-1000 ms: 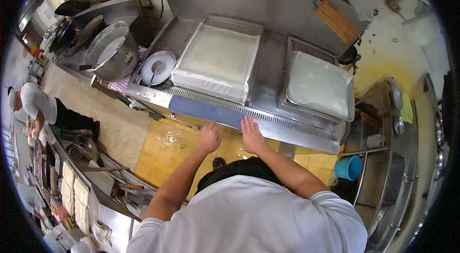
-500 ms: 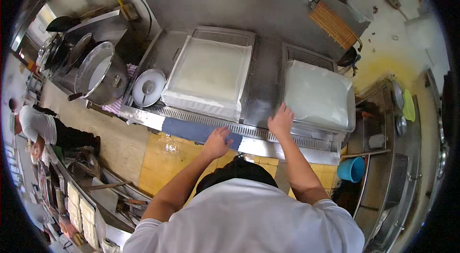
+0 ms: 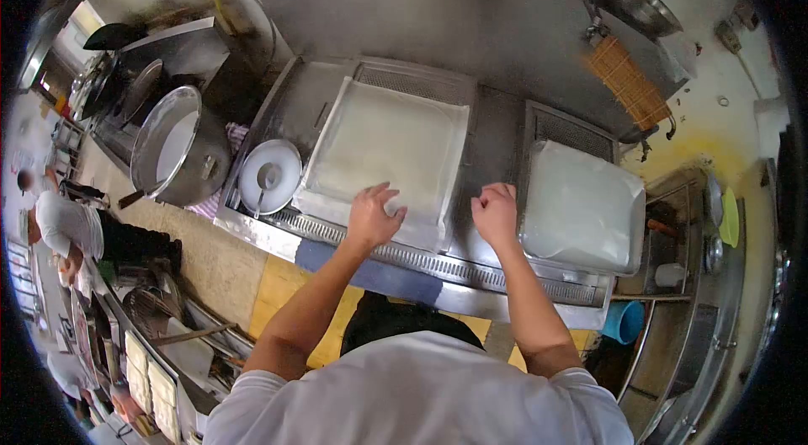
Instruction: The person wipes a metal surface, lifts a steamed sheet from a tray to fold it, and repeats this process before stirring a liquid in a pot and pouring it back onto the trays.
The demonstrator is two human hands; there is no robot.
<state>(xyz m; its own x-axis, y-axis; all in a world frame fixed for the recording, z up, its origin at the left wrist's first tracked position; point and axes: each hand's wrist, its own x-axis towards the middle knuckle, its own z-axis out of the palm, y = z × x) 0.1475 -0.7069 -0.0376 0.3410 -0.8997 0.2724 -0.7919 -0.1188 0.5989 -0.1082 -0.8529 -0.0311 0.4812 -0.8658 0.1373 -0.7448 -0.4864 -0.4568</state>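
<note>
Over the front edge of the left tray hovers my left hand (image 3: pixel 376 216), its fingers spread and empty. That large square tray (image 3: pixel 457 150) has a pale cloth or sheet lining and a smooth whitish layer (image 3: pixel 383 138) in it. My right hand (image 3: pixel 495 212) is above the steel counter between the two trays, fingers curled in, with nothing showing in them. Just right of it lies the second tray (image 3: pixel 581 266), covered by a shiny translucent white sheet or layer (image 3: pixel 581 205).
Left of the trays are a white plate (image 3: pixel 286 163) with a ladle (image 3: pixel 268 180) and a big metal pot (image 3: pixel 192 146) of white liquid. A wicker piece (image 3: pixel 627 81) hangs at right. A blue bucket (image 3: pixel 623 321) stands below. Another person (image 3: pixel 71 226) works at far left.
My left hand has moved forward from the counter's front edge to over the left tray's edge. My right hand has left the right tray's near corner, its fingers curling. The view has shifted.
</note>
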